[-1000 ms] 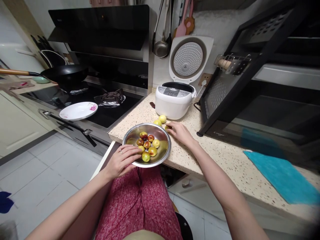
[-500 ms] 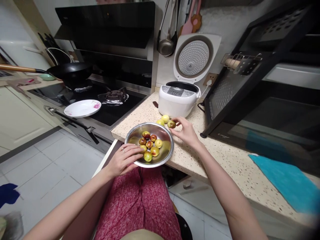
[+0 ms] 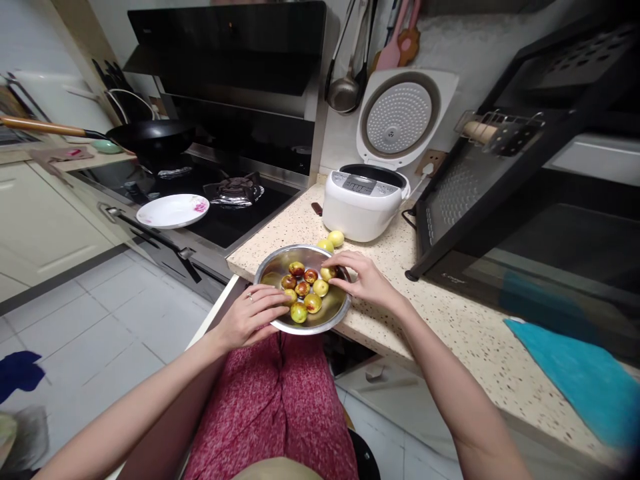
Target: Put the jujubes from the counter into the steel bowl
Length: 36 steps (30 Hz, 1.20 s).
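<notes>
The left hand [image 3: 250, 317] hides the near left edge of the metal bowl [image 3: 280, 261]. Its grip curls over that rim, thumb and fingers holding the bowl. Part of the bowl sticks out past the edge of the tabletop [image 3: 450, 327], right above the person's lap.

Just right of that grip, inside the bowl, lie small round fruits [image 3: 305, 293], some green, some red-brown. What kind of fruit they are is hard to tell.

The right hand [image 3: 363, 280] reaches over the far right rim of the bowl. Its fingertips [image 3: 333, 267] pinch one yellow-green fruit [image 3: 327, 273], so this grip is closed on it. The hand covers part of that fruit and part of the rim, and it is hard to see if the fruit already rests with the others.

Just behind this grip, two more green fruits [image 3: 332, 240] sit on the tabletop, near a white rice cooker [image 3: 363, 207] with its lid up. Far to the right lies a blue cloth [image 3: 575, 373], cut off by the picture edge.
</notes>
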Each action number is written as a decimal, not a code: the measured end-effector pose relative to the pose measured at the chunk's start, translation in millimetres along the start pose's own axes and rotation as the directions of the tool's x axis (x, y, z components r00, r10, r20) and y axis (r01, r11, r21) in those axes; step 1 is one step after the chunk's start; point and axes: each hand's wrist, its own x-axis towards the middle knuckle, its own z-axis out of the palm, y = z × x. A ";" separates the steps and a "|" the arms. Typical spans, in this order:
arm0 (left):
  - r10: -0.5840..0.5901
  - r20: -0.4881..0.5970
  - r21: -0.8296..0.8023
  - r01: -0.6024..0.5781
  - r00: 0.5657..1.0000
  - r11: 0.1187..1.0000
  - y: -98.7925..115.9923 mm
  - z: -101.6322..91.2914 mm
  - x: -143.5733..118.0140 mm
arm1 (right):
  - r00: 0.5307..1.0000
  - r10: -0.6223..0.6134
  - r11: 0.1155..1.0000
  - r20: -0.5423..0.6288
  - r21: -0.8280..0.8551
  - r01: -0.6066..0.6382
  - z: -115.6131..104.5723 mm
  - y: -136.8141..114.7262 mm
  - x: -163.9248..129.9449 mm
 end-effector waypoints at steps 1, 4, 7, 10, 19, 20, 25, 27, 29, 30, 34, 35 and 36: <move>-0.002 -0.001 -0.003 0.002 1.000 1.000 0.0 0.1 0.0 | 1.000 -0.005 1.000 -0.006 0.004 0.005 0.7 0.7 0.0; -0.014 -0.006 -0.007 0.014 1.000 1.000 0.4 0.3 0.0 | 0.999 -0.022 1.000 -0.025 0.019 0.023 3.4 3.5 -0.5; -0.023 -0.007 -0.007 0.023 1.000 1.000 1.1 0.3 0.2 | 0.997 -0.063 0.998 -0.055 -0.004 0.063 5.5 7.1 -1.6; -0.021 -0.004 -0.002 0.021 1.000 1.000 1.5 0.3 0.5 | 0.992 -0.113 0.992 -0.047 -0.056 0.111 5.8 10.1 -2.2; -0.007 0.003 0.010 0.007 1.000 1.000 0.6 0.0 0.6 | 0.994 -0.111 0.988 0.006 -0.107 0.111 4.3 3.9 -1.5; -0.007 0.002 0.010 0.007 1.000 1.000 0.6 0.0 0.5 | 0.994 -0.105 0.989 0.013 -0.107 0.106 4.2 2.8 -1.6; -0.014 0.007 0.009 0.013 1.000 1.000 0.0 -0.2 0.1 | 0.993 -0.101 0.991 0.069 -0.083 0.106 5.4 0.6 -2.3; -0.012 0.008 0.006 0.012 1.000 1.000 -0.5 -0.1 -0.1 | 0.989 -0.109 0.991 0.095 -0.070 0.116 6.8 0.6 -2.7; -0.009 0.007 0.007 0.009 1.000 1.000 -0.9 0.1 -0.3 | 0.987 -0.118 0.990 0.109 -0.064 0.126 7.9 0.4 -2.9; -0.007 0.006 0.009 0.007 1.000 1.000 -1.0 0.1 -0.4 | 0.986 -0.123 0.989 0.112 -0.062 0.131 8.3 0.3 -2.9; 0.005 0.005 0.014 -0.005 1.000 1.000 -1.3 -0.1 -0.2 | 0.991 -0.113 0.990 0.067 -0.072 0.118 8.3 1.1 -2.4; 0.009 0.005 0.014 -0.010 1.000 1.000 -1.4 -0.2 -0.1 | 0.994 -0.105 0.991 0.037 -0.076 0.107 8.3 2.2 -2.2; 0.013 0.004 0.015 -0.013 1.000 1.000 -1.5 -0.2 0.1 | 0.995 -0.096 0.992 -0.002 -0.081 0.095 8.2 3.7 -1.9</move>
